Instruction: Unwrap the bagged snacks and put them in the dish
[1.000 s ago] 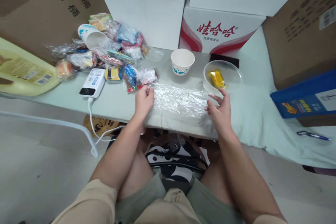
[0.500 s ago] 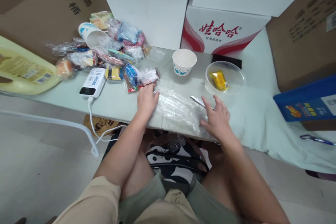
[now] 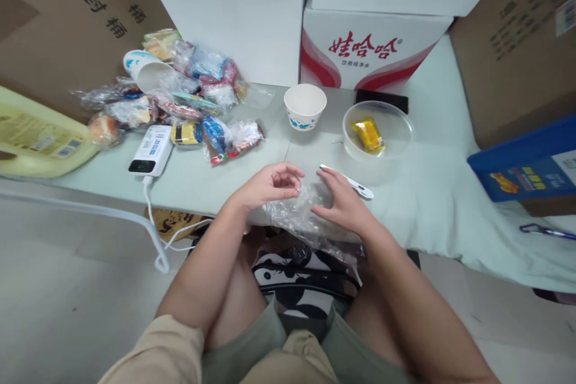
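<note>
I am pinching the crumpled plastic wrap [image 3: 294, 217] in my left hand's [image 3: 269, 185] curled fingers; my right hand [image 3: 341, 206] is pressing on it, fingers flat and close together.

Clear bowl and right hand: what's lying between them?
Head view: a slim white tool lies on the table between the right hand and the clear bowl, its near end at the hand. Otherwise the stretch is bare.
</note>
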The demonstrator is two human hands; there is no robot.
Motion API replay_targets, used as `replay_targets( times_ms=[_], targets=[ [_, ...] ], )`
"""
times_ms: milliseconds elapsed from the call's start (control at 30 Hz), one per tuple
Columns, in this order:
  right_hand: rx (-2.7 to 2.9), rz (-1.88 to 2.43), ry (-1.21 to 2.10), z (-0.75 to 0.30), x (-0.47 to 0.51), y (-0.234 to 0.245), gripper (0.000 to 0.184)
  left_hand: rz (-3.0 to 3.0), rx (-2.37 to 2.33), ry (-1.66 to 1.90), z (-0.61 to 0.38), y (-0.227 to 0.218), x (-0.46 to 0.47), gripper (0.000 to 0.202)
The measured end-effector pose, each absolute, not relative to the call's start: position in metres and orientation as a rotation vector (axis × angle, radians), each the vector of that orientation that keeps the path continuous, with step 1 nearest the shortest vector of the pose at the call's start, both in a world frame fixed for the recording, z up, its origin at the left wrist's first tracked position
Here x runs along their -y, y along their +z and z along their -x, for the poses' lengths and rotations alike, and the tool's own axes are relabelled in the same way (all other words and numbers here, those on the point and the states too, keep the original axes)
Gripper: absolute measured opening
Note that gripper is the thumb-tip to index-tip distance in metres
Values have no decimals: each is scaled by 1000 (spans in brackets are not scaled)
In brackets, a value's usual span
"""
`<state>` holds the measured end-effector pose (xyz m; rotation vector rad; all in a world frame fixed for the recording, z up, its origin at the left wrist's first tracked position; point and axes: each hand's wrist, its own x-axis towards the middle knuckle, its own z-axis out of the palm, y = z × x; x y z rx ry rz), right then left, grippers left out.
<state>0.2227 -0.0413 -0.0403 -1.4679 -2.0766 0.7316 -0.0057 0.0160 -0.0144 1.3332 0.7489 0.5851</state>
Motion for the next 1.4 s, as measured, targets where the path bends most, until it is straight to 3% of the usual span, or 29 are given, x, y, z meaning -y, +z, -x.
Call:
replay_targets(
  times_ms=[133, 200, 267, 333, 533, 633, 800, 900, 1000, 1167, 1300, 1400],
  targets=[
    [2151, 1355, 941, -214, 40, -35, 22, -1246, -737, 523, 19, -11, -17, 55],
    [2071, 1411, 1062, -210, 42, -30, 13, -1198, -769, 553, 29, -12, -20, 68],
    [1859, 1489, 1123, -206, 42, -28, 15, -1124, -809, 698, 35, -15, -25, 79],
    [1556, 1521, 1189, -203, 41, -27, 19, -1005, -832, 834, 35, -19, -27, 77],
    [912, 1449, 1430, -198, 35, -27, 33, -881, -889, 545, 0, -33, -19, 28],
    [915, 1395, 1567, -200, 36, -24, 34, -1052, -999, 681, -8, -31, -13, 18],
    [1089, 1284, 1366, -202, 45, -21, 30, -1336, -944, 872, -3, -23, -2, 23],
    [1053, 1253, 1301, -200, 45, -24, 27, -1254, -940, 760, 0, -24, 0, 32],
    [848, 1363, 1314, -196, 39, -32, 38, -1186, -1039, 661, -1, -25, -5, 25],
    [637, 1321, 1255, -193, 31, -41, 30, -943, -940, 862, -2, -22, -16, 33],
    [849, 1382, 1305, -209, 31, -41, 26, -830, -926, 818, -2, -25, -20, 26],
    [1172, 1394, 1282, -226, 35, -40, 40, -1010, -1028, 741, -1, -30, -22, 18]
  ],
)
